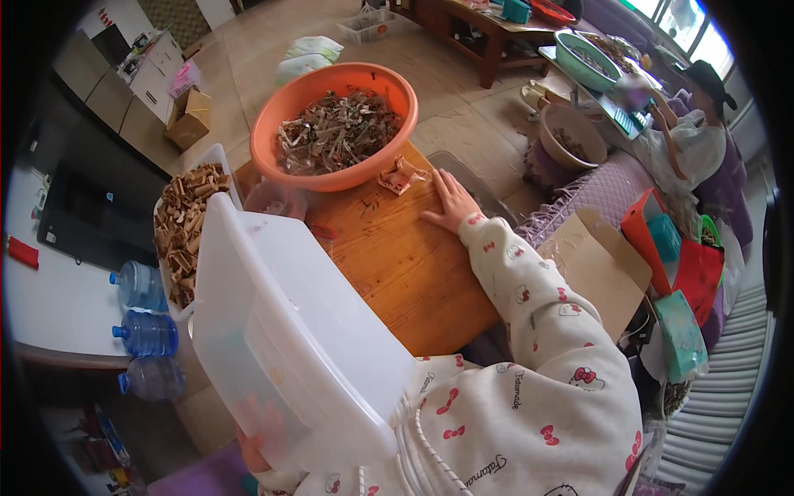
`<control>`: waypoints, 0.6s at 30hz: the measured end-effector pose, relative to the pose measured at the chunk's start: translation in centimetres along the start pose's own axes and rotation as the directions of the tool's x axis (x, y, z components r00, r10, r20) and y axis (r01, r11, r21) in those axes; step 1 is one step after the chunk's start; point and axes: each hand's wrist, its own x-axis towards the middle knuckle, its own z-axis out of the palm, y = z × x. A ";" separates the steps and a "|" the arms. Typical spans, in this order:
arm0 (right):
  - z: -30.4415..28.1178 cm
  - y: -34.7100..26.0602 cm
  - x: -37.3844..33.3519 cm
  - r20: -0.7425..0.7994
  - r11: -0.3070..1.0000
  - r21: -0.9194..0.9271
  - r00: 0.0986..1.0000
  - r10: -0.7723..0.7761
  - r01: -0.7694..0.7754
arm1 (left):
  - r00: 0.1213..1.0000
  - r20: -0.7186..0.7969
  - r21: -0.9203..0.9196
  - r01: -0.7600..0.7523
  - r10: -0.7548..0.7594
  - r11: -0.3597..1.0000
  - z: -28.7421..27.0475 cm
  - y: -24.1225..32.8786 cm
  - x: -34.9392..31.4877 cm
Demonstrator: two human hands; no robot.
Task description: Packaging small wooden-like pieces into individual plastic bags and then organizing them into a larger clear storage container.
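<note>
My left hand (258,436) holds a translucent white plastic bin (351,331) from beneath. The bin leans on its side against my body and the table; part of the hand shows blurred through its wall. On the wooden table (418,285) my right hand (451,201) lies flat, fingers spread, with nothing in it. Near its fingertips is a small crumpled pale-pink piece (403,175). Just beyond stands an orange basin (263,149) holding a heap of dark and brown scraps (339,128). A red item (322,231) lies partly hidden behind the bin.
A white tub of brown pieces (186,231) stands left of the table, near several blue water bottles (149,333). An open cardboard box (600,260) is at my right. Farther right sits a person in a dark hat (709,87), beside a green basin (571,54).
</note>
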 end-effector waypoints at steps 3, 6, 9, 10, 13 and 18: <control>1.7 0.6 4.4 -0.072 0.991 0.109 0.995 -0.075 0.083 | 0.997 -0.052 0.004 -0.054 0.054 0.999 0.5 -0.1 -0.2; 2.3 1.1 6.3 -0.054 0.976 0.217 0.998 -0.021 0.032 | 0.998 0.044 0.088 -0.041 0.037 0.995 -0.4 0.2 -0.1; 2.8 1.6 7.9 -0.022 0.963 0.263 0.997 0.072 -0.064 | 0.999 0.002 0.103 -0.050 0.050 0.993 0.0 0.0 -0.2; 2.9 1.8 8.2 -0.022 0.962 0.265 0.997 0.071 -0.062 | 0.999 0.001 0.104 -0.052 0.052 0.993 -0.1 -0.1 -0.2; 3.6 2.7 9.0 -0.012 0.954 0.279 0.993 0.115 -0.107 | 0.998 -0.019 0.004 -0.054 0.054 0.999 -1.0 -0.6 -0.2; 6.1 8.7 8.7 -0.102 0.815 0.296 0.832 0.546 -0.499 | 1.000 -0.020 0.008 0.006 -0.006 1.000 -1.4 -1.5 -0.2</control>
